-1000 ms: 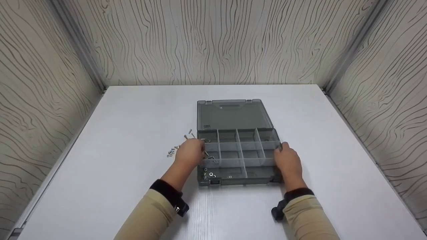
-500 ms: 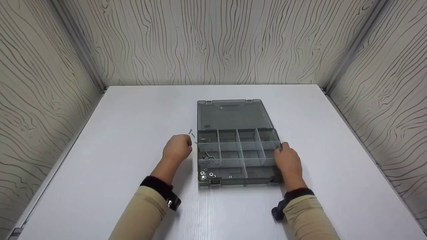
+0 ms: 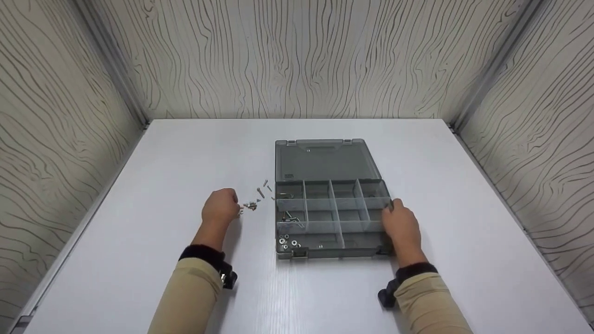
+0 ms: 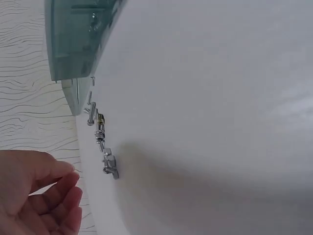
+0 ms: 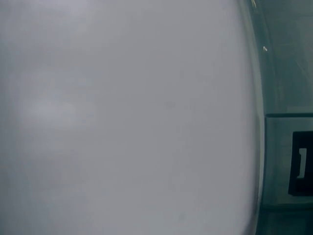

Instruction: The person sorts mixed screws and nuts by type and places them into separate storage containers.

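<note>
Gripping the right edge of the gray organizer box, the right hand had its fingers curled against the box's side wall, while the left hand hung just above the white table with its fingers loosely curled and holding nothing, as the left wrist view showed. That table stretched out under both hands, with wood-grain walls rising beyond them on 3 sides. Lying between the 2 hands, the box sat open, its tinted lid folded flat on the far side of the right hand's hold and its tray split by dividers into compartments. Just beyond the left fingertips, between them and the box's left wall, lay a loose scatter of small screws and nuts in a rough line running toward the box; they were apart from the fingers. More small hardware lay in the tray's left-hand compartments, on the far side of the box from the right hand's hold.
</note>
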Demonstrator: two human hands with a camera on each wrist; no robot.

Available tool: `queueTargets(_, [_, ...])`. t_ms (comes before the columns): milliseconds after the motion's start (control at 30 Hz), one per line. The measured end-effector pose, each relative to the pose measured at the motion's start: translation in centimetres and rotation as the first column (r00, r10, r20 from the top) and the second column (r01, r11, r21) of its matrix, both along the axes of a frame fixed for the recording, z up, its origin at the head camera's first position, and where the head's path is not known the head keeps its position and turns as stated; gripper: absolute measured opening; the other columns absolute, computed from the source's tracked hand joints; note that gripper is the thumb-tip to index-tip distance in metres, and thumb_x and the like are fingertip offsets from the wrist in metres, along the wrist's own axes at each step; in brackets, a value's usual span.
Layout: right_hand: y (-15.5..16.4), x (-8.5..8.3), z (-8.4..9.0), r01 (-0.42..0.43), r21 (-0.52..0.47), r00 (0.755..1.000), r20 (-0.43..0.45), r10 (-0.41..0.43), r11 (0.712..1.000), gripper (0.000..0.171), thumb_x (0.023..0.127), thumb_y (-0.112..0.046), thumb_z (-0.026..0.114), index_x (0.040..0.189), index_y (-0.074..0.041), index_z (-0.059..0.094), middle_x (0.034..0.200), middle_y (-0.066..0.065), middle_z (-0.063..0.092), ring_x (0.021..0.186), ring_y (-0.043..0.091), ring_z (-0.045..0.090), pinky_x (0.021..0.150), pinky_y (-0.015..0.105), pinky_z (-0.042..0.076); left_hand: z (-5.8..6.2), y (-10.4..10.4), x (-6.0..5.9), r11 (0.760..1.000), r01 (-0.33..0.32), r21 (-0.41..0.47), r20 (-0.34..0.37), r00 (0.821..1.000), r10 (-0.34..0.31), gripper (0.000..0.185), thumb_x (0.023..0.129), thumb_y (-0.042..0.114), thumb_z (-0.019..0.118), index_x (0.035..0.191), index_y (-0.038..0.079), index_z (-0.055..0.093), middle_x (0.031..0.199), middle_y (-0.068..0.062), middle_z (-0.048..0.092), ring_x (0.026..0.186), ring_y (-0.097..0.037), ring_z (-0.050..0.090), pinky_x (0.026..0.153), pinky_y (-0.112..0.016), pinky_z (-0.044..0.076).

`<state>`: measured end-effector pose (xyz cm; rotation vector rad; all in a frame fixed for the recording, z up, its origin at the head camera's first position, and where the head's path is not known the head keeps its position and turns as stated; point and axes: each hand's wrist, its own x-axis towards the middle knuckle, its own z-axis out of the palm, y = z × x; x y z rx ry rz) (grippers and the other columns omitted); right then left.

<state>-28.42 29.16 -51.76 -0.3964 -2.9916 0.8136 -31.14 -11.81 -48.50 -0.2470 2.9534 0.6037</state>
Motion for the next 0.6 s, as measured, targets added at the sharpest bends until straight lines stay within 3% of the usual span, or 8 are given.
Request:
queueTargets(300, [0.1,0.0,-0.2,0.006,-0.011,1.000,0.015,-0.006,1.000,0.047,0.094,-0.024,0.033,0.132,0.004,0.034,0.117,0.031,0.051,0.102,0.041,0.053,0.081,0.050,0.045,-1.0,-0.3,0.5,0.999,0.017,-0.038,0.110,0.994,-0.013,0.020,0.077,0.010,0.068,0.095,0.004,0.063,0.090,-0.010,0.063,0.083,-0.024,0.058,0.075,-0.040,0.050])
queueTargets(600, [0.0,0.0,-0.1,0.004,-0.002,1.000,0.008,-0.004,1.000,0.046,0.095,-0.024,0.033,0.130,0.005,0.036,0.113,0.031,0.052,0.100,0.041,0.054,0.079,0.050,0.045,-1.5,-0.4,0.6,0.997,0.032,-0.071,0.118,0.993,-0.023,0.022,0.079,0.008,0.064,0.100,0.003,0.063,0.095,-0.012,0.063,0.090,-0.027,0.059,0.079,-0.041,0.050])
